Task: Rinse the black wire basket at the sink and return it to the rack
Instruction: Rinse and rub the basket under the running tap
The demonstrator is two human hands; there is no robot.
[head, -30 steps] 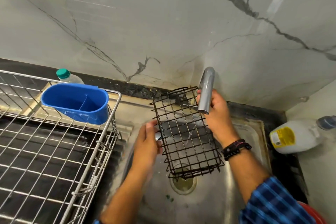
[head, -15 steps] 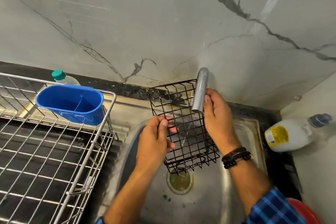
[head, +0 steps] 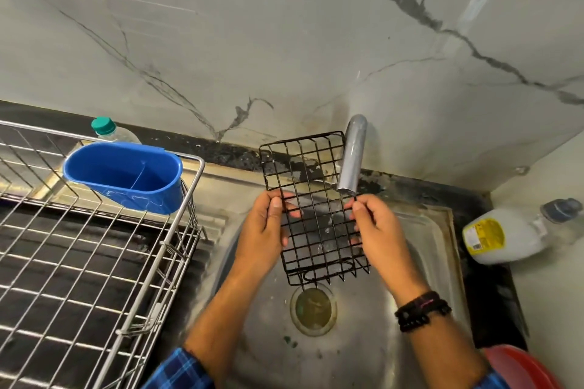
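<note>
black wire basket point(head: 316, 208): gripped between my left hand point(head: 264, 230) and right hand point(head: 377, 227), long axis pointing away; silver wire rack point(head: 94, 246) lies leftward, nearer left hand.

Both hands held the black wire basket point(head: 316, 208) over the sink point(head: 423, 265): left hand point(head: 264, 235) on its left edge, right hand point(head: 377, 230) on its right, beneath the faucet spout point(head: 352, 156).

You can read no text anywhere: the yellow label point(head: 483, 235) on the white jug point(head: 512, 237) lying right of the sink point(head: 436, 230) carries print too small to read.
</note>
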